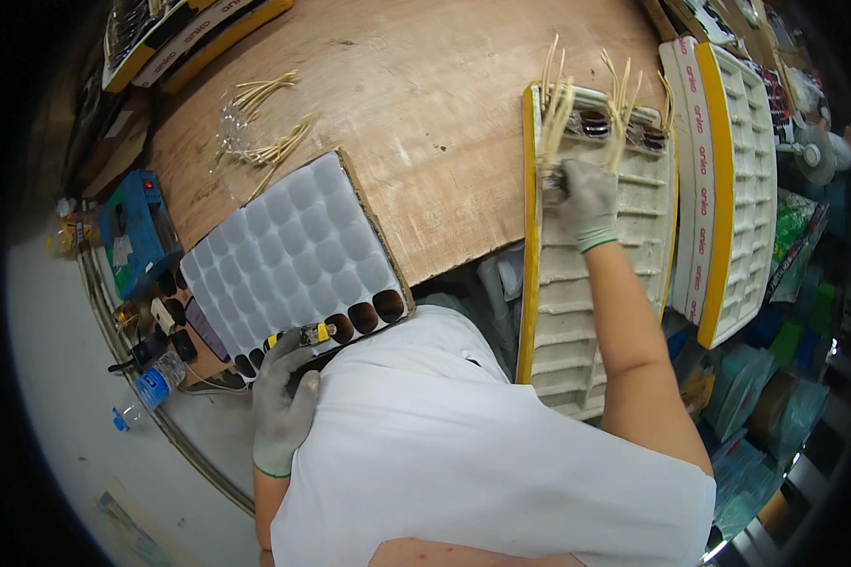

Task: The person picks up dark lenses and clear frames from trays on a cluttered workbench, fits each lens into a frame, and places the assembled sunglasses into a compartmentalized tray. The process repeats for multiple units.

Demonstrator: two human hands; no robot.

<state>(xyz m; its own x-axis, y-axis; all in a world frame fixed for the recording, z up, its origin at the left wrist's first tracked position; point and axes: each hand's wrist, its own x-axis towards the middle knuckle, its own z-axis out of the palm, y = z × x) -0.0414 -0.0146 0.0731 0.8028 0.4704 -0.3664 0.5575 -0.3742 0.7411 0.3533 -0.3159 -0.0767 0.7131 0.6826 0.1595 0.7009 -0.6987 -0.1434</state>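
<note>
Sunglasses (551, 182) (blurred), in right hand (586, 200); tray (569, 283) beneath

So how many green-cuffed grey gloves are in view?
2: one on the left hand, beside the yellow-black tool; the other on the right hand, over the yellow-sided white compartment tray.

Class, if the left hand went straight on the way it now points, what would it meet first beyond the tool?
Probably the grey-celled tray, just past the yellow-and-black tool at the left hand; depth is unclear.
</note>
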